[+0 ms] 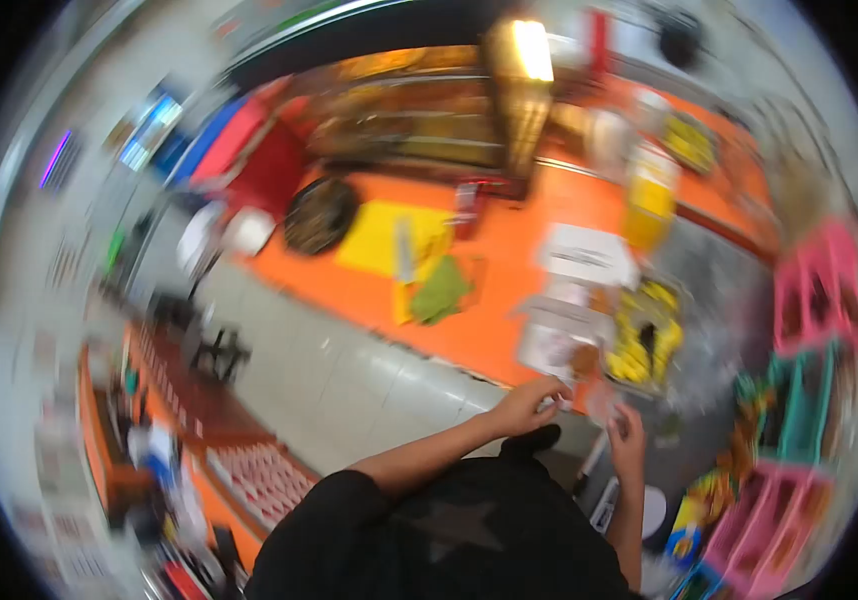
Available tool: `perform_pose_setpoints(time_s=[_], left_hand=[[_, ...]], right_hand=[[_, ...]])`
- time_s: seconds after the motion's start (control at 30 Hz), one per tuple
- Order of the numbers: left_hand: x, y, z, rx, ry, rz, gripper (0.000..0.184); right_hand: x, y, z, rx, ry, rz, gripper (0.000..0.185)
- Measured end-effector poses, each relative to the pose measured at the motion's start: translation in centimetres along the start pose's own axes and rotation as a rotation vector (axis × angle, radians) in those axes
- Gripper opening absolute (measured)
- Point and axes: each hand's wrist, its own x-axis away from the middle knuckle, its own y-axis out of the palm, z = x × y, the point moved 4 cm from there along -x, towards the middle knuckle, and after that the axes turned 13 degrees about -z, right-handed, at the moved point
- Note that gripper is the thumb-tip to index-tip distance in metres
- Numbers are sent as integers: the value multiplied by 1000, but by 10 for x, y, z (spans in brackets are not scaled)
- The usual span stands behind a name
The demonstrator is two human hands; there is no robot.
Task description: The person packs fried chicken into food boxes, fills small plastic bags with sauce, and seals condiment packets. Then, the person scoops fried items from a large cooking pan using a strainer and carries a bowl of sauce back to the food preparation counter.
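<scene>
Our left hand and right hand are narrowly curled; blur hides whether either grips the small, translucent pinkish item between them, near the orange table. A loose pinch, we judge, could drop it.

A lamp glares; the bright scene is blurred, edges bowed.

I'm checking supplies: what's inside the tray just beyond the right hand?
Yellow pieces, with a dark object among them. What lies beneath them is covered; blur hides what they are.
</scene>
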Motion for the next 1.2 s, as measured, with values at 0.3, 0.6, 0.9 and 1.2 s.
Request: perform_pose_setpoints(time_s=[0.3,0.6,0.9,1.2], left_hand=[[367,-105,-48,-97,-318,706,20],[716,-28,-105,186,-821,1572,24],[829,56,-236,503,-938,1556,25],[929,40,-320,-94,-1139,350,23]], right_hand=[[-35,237,29,59,170,-635,22],[-109,449,131,611,442,-1169,30],[-188,584,129,1534,-36,-1211,52],[-234,595,-140,752,-241,274,29]])
